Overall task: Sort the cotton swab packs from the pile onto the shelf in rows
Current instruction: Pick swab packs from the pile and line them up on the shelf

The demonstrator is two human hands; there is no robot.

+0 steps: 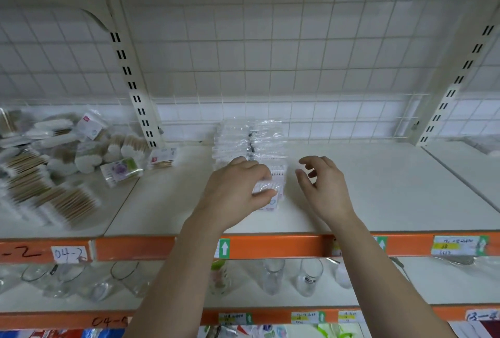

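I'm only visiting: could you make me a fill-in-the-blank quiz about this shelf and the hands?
1. The left hand grips a swab pack; the right hand holds ___.
2. The loose pile lies to the ___ of the neat row.
3. The front edge of the shelf is coloured ___.
4. The glasses stand on the level ___ the packs.
Missing words: nothing; left; orange; below.

Left hand (238, 188) grips clear plastic swab pack with pink print (273, 186), low over white shelf board with orange front rail (378, 188). Right hand (322, 188) just beside pack, fingers loosely curled, holding nothing. Two rows of clear packs (251, 142) behind, reaching white wire-grid back panel (270, 53). Jumbled pile of wooden-stick swab packs (54, 169) in left bay. Clear glass tumblers (308, 278) on shelf below.
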